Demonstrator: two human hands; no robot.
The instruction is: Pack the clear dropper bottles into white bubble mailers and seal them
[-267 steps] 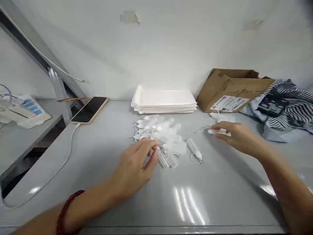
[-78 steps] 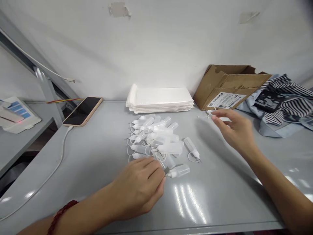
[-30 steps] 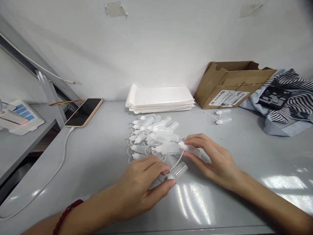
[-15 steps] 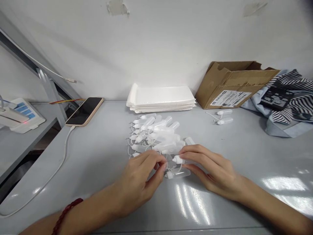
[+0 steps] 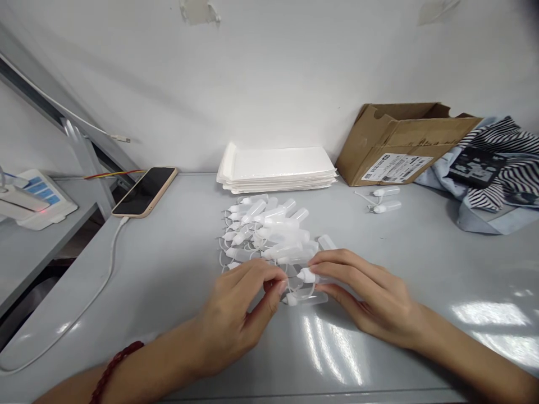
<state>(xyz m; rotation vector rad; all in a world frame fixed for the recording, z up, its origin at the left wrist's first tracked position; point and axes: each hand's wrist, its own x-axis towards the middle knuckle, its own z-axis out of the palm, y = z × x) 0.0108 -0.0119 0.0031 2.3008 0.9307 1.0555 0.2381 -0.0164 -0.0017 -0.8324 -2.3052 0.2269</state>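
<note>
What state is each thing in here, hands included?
Left hand: pinched at the held bottle's thin tip; anything between its fingertips is hidden.
Right hand: closed on a bottle.
Held bottle: sideways, nozzle toward the left hand.
Bottle pile: lying loosely heaped.
Phone: screen dark, cable plugged in.
Hanging cable: end loose.
Cardboard box: open on top.
White packets: stacked flat.
Clothing: crumpled.

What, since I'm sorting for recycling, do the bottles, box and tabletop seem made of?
Bottles: probably plastic, being semi-clear and slightly glossy. Box: apparently matt brown cardboard, by its uneven top edge. Tabletop: glossy grey, mirroring light streaks; coated metal or laminate, I can't tell.
</note>
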